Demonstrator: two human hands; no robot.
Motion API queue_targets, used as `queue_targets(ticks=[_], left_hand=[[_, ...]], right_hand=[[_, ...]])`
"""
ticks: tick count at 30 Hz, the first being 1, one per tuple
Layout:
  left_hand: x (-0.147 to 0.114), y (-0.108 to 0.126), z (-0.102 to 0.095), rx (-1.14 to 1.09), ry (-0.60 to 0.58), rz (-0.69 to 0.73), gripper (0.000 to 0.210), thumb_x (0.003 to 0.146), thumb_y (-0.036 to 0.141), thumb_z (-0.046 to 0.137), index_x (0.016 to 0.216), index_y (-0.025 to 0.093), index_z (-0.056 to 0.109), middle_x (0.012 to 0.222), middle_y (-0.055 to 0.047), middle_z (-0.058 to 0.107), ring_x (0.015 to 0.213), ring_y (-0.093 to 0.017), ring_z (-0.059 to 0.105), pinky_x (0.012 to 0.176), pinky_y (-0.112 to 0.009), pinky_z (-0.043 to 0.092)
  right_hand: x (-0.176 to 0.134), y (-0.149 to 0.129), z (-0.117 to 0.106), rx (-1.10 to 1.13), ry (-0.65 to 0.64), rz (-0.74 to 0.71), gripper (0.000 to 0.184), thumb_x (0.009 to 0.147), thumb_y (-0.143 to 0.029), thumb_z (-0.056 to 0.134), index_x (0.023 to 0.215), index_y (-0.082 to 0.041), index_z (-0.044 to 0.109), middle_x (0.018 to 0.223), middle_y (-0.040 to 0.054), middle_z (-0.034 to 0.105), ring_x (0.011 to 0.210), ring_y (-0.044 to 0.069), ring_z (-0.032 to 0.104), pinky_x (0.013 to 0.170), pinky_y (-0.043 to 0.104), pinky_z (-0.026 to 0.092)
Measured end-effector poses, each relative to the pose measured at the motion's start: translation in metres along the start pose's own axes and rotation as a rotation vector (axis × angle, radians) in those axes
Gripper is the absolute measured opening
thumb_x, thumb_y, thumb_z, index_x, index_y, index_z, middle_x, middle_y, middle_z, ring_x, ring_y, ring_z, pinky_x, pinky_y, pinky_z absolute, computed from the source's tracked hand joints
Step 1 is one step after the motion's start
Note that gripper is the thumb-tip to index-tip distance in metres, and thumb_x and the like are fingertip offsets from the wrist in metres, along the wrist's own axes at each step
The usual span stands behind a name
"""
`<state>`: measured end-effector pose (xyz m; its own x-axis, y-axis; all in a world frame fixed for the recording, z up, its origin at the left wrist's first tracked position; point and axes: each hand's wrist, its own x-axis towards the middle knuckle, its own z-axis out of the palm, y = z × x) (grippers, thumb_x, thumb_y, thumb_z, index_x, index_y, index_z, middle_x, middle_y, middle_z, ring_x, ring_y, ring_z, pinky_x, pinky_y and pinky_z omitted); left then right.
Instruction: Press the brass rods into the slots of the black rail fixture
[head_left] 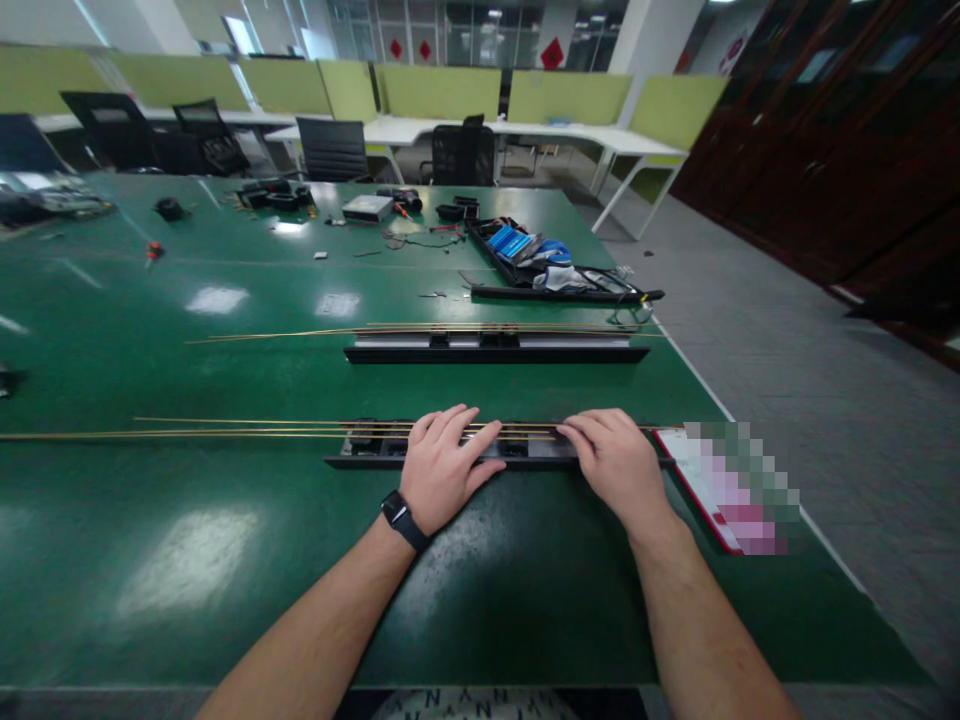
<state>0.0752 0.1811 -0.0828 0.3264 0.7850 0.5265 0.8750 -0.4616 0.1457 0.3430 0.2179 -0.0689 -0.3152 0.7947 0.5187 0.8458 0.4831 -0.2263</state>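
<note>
A long black channel (547,463) lies on the green table in front of me, with dark blocks inside it. Several thin brass-coloured rods (247,433) run along it and stretch out far to the left. My left hand (442,465), a dark watch (403,520) on its wrist, rests across the channel and rods with fingers spread. At the channel's right part, my right hand (615,460) pinches the end of a thin rod between thumb and forefinger; the exact grip is partly hidden by the fingers.
A second black channel (495,354) with rods lies farther back. Beyond it are a black tray (499,260) of blue and white items and a white box (367,208). A blurred red-edged sheet or pad (701,490) lies at the table's right edge.
</note>
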Motion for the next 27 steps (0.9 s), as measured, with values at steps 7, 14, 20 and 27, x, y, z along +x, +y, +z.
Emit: queue_targets(ticks=[7,14,20,27], left_hand=[[0.000,0.000,0.001,0.000,0.005,0.004,0.045,0.095,0.054,0.064,0.134,0.032,0.066,0.139,-0.010,0.067,0.132,-0.030,0.058,0.107,-0.050,0.039],[-0.001,-0.001,0.001,-0.001,0.000,0.001,0.045,0.095,0.054,0.064,0.135,0.032,0.065,0.139,-0.010,0.067,0.132,-0.030,0.058,0.108,-0.050,0.039],[0.000,0.000,0.001,-0.003,0.011,0.002,0.045,0.094,0.053,0.066,0.134,0.032,0.066,0.138,-0.010,0.067,0.131,-0.031,0.059,0.107,-0.050,0.040],[0.000,0.000,0.000,-0.002,0.003,0.002,0.044,0.095,0.053,0.064,0.134,0.032,0.066,0.138,-0.009,0.067,0.132,-0.030,0.059,0.107,-0.050,0.039]], right_hand=[[-0.002,-0.002,0.001,0.007,0.039,-0.011,0.029,0.098,-0.040,0.063,0.112,-0.018,0.075,0.107,0.0084,0.075,0.102,0.024,0.064,0.094,0.041,0.054],[-0.001,-0.001,0.001,-0.013,0.016,-0.005,0.025,0.101,-0.036,0.057,0.098,-0.022,0.077,0.098,0.0066,0.076,0.096,0.023,0.064,0.089,0.039,0.054],[-0.002,-0.002,-0.001,-0.005,0.036,-0.004,0.027,0.098,-0.040,0.062,0.111,-0.021,0.076,0.107,0.0088,0.075,0.103,0.025,0.065,0.092,0.043,0.055],[0.000,-0.004,0.001,-0.030,0.003,-0.010,0.025,0.102,-0.035,0.056,0.099,-0.022,0.077,0.098,0.0069,0.076,0.095,0.023,0.065,0.088,0.039,0.055]])
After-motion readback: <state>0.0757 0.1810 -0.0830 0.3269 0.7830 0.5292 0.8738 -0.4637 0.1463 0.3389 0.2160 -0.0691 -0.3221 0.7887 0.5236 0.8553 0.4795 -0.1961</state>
